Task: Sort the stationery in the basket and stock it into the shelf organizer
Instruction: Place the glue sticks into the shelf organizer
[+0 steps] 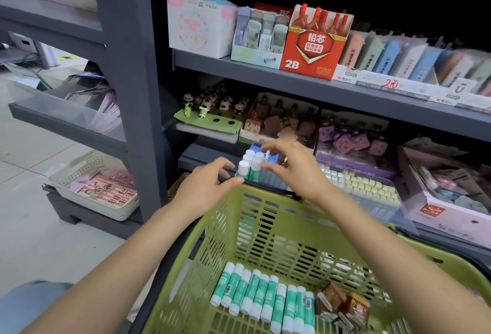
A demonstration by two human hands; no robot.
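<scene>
A green slotted basket [265,200] sits in front of me, holding a row of several green-and-white glue sticks [261,295] and some brown packets [342,304]. Just past its far rim, several glue sticks [248,165] stand upright with white caps in a clear shelf organizer [273,178]. My left hand [207,187] hovers by the left side of those standing sticks, fingers loosely curled and holding nothing. My right hand [295,163] reaches over the organizer, its fingertips at the cap of a standing stick; whether it pinches the stick is unclear.
Grey shelves [305,81] carry a red 2B lead box [310,49], eraser boxes, panda figures [212,105], brown and purple toys. Pale erasers [364,187] lie to the right of the organizer. A white basket [90,174] stands at the lower left beside a grey upright.
</scene>
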